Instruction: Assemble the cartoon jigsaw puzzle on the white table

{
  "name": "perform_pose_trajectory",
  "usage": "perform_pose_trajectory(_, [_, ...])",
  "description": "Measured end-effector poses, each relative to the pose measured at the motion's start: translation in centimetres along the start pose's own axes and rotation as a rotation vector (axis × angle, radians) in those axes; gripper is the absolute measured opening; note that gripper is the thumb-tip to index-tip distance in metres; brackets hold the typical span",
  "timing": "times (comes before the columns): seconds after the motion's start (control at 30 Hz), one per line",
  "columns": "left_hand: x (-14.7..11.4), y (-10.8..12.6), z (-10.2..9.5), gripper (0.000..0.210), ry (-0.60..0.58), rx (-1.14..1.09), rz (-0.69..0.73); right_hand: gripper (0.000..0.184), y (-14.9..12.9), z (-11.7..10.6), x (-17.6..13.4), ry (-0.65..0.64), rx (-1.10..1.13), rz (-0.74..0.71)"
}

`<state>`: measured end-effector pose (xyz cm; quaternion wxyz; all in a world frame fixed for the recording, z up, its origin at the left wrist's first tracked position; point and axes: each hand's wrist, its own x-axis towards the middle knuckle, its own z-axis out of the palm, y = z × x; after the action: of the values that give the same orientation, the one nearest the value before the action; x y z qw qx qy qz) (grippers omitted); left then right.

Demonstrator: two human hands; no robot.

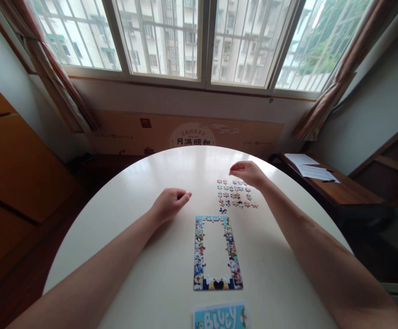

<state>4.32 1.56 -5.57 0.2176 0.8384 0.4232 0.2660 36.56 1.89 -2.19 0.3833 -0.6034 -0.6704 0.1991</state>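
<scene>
My right hand (248,173) is at the far side of the white round table (144,283), fingers pinched on a small jigsaw puzzle piece (230,173). Just below it, loose jigsaw pieces (235,195) lie in rough rows. My left hand (171,202) rests on the tabletop left of these pieces, its fingers curled into a loose fist with nothing visible in it. Nearer to me lies a partly assembled jigsaw (199,256), a rectangular frame of joined border pieces around a bare middle. Neither hand touches this frame.
A blue Bluey box or card (221,316) lies at the near edge of view. To the right stands a wooden side table (336,189) with paper sheets (317,172) and a dark pen. Beyond the table are a printed cardboard panel (117,132) and barred windows (164,41).
</scene>
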Motion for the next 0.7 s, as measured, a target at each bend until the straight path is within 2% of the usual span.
perform_pose_trajectory(0.13, [-0.1,0.5,-0.3,0.047,0.034,-0.02,0.043,0.031,-4.0,-0.5,-1.5,0.03,0.212,-0.03])
perform_pose_trajectory(0.2, [-0.3,1.2,-0.6,0.048,0.032,-0.051,0.081,0.036,-5.9,0.2,-3.7,-0.092,0.478,0.049])
perform_pose_trajectory(0.3, [-0.9,3.1,-1.2,0.05,-0.06,-0.167,0.113,0.035,-7.8,1.8,-8.0,-0.282,0.618,0.178])
perform_pose_trajectory(0.4, [-1.7,5.3,-1.5,0.045,-0.26,-0.296,0.111,0.035,-8.1,3.3,-11.8,-0.377,0.668,0.202])
perform_pose_trajectory(0.5, [-2.3,6.9,-1.6,0.038,-0.399,-0.357,0.084,0.038,-7.6,4.2,-13.7,-0.376,0.702,0.159])
perform_pose_trajectory(0.7, [-2.6,7.6,-1.3,0.032,-0.521,-0.348,0.084,0.048,-6.8,4.8,-14.6,-0.388,0.755,0.13])
